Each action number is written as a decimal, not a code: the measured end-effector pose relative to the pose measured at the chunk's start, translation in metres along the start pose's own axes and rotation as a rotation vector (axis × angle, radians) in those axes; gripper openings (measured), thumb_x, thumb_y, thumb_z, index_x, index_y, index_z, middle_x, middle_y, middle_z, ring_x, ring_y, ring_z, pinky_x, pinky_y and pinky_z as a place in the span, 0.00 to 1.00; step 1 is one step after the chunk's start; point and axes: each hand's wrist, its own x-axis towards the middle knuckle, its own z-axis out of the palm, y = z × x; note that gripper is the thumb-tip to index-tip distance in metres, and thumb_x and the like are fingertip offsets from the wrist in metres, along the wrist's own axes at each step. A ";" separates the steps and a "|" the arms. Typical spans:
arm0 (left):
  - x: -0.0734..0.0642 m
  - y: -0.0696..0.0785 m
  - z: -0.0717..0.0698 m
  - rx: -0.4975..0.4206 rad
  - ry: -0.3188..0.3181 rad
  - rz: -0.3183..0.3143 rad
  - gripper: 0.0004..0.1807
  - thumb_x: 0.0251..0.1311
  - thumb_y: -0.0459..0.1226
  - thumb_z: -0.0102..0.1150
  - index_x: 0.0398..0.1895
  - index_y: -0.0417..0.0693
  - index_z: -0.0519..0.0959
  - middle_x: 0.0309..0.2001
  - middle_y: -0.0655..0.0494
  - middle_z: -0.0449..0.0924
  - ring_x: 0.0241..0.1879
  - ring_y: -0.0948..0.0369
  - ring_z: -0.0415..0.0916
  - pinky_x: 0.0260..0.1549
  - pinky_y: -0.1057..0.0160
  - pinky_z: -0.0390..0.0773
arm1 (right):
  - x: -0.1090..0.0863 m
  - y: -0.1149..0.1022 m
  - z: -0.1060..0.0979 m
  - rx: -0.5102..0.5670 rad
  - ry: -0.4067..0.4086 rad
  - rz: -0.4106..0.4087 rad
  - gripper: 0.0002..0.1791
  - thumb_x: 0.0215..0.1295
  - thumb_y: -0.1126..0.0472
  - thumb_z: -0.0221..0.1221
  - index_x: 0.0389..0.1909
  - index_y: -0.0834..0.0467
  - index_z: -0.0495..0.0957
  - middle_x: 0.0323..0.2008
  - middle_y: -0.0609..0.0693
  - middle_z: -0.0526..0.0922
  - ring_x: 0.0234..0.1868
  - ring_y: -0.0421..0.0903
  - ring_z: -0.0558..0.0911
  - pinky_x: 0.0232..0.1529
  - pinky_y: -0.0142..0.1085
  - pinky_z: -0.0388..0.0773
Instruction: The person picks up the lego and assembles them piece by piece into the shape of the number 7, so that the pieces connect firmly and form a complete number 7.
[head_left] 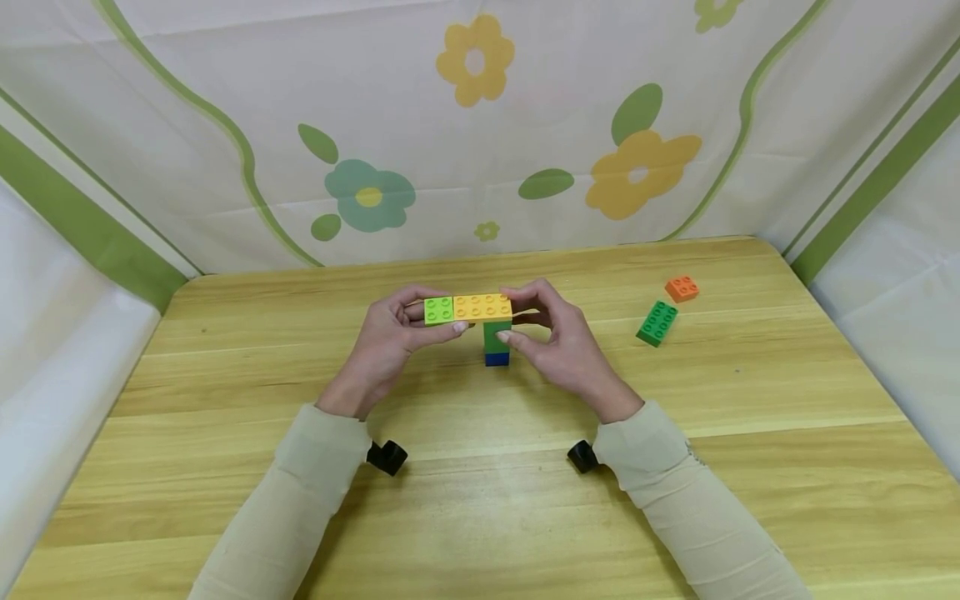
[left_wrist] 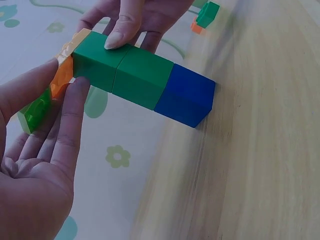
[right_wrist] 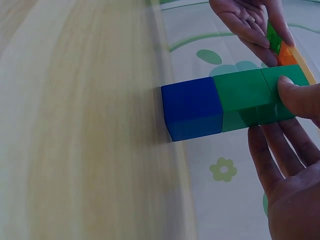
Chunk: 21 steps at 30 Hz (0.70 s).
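Observation:
A column of toy building bricks stands upright in the middle, with a blue brick (left_wrist: 187,95) at its foot and two green bricks (left_wrist: 122,67) above it. Across its top lies a yellow-orange brick (head_left: 482,307), reaching out to the left, with a lime green brick (head_left: 438,311) at its far left end. My left hand (head_left: 386,342) pinches the overhanging yellow-orange brick between thumb and fingers, beside the lime brick. With thumb in front and fingers behind, my right hand (head_left: 558,342) grips the upper green brick of the column.
To the right on the wooden table (head_left: 480,517) lie a loose green brick (head_left: 657,323) and a smaller orange brick (head_left: 682,288). A white curtain (head_left: 540,50) with printed flowers hangs behind the table's back edge. Black wrist cameras (head_left: 392,457) show near both cuffs.

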 end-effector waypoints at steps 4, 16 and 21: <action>0.000 0.000 0.000 0.014 0.000 0.008 0.25 0.61 0.33 0.79 0.61 0.49 0.82 0.56 0.50 0.91 0.52 0.59 0.90 0.55 0.63 0.86 | 0.000 0.000 0.000 -0.003 0.000 0.004 0.23 0.67 0.74 0.69 0.59 0.60 0.75 0.61 0.56 0.83 0.61 0.53 0.83 0.67 0.49 0.84; 0.001 0.002 -0.002 0.064 -0.021 0.025 0.23 0.61 0.33 0.79 0.59 0.45 0.84 0.53 0.49 0.91 0.49 0.59 0.90 0.51 0.64 0.87 | 0.000 0.000 0.000 -0.017 -0.004 0.010 0.22 0.68 0.74 0.69 0.58 0.60 0.75 0.63 0.55 0.83 0.62 0.53 0.83 0.67 0.50 0.83; 0.001 0.003 -0.002 0.079 -0.025 0.026 0.24 0.61 0.34 0.79 0.59 0.46 0.84 0.53 0.51 0.92 0.49 0.59 0.90 0.50 0.64 0.88 | 0.000 0.001 -0.001 -0.029 -0.014 0.012 0.21 0.68 0.74 0.69 0.57 0.59 0.75 0.64 0.55 0.82 0.63 0.53 0.83 0.68 0.50 0.83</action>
